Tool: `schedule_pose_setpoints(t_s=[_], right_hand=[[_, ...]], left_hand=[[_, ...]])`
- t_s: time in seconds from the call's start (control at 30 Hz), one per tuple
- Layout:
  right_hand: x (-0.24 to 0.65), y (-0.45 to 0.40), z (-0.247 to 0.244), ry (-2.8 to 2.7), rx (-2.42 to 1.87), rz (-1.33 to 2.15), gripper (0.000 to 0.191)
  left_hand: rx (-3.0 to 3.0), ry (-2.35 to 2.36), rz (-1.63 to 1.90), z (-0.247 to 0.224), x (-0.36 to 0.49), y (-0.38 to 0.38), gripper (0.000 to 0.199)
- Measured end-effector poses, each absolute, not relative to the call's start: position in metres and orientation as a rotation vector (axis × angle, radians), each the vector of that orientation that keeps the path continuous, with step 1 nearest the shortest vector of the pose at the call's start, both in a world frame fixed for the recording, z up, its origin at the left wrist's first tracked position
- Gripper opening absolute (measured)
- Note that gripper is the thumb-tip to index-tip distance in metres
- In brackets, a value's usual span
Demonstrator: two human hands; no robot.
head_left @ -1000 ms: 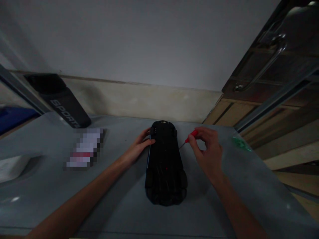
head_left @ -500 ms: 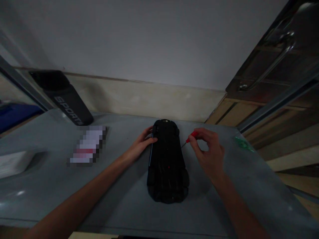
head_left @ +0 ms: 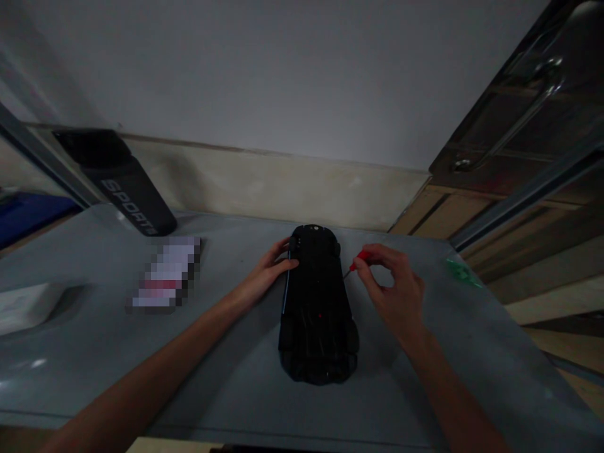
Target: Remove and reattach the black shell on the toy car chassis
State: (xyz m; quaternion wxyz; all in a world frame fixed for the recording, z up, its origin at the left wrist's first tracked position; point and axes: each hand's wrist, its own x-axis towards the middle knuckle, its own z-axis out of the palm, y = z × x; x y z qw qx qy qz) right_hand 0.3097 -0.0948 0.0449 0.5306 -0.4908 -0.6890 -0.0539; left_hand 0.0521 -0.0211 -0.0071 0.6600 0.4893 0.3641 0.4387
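Note:
A black toy car lies upside down with its dark underside and wheels showing. My left hand grips its left side near the far end, thumb over the edge and fingers partly hidden. Between the thumb and fingers of my right hand is a small screwdriver with a red handle. Its thin shaft slants down to the left, the tip close to the car's right edge. Whether the tip touches the car I cannot tell.
On the grey table, a black bottle marked SPORTS stands at the back left. Near it lies a blurred-out flat object, with a white box farther left. A small green item lies at the right. A wall rises behind.
The screwdriver and my right fingers have shifted slightly left toward the car. My left hand and the car stay in place.

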Motion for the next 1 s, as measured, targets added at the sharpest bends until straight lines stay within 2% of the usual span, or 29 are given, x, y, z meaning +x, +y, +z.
schedule_pose_setpoints(t_s=[0.2,1.0], right_hand=[[0.3070,-0.0949,0.0482,-1.654,-1.141,-0.138,0.012],[0.3063,-0.0941,0.0490,-1.733,-1.154,-0.111,0.028]], left_hand=[[1.099,0.809,1.000,-0.0053,0.0523,-0.0212,0.067],[1.095,0.798,0.986,-0.0124,0.0512,-0.0186,0.068]])
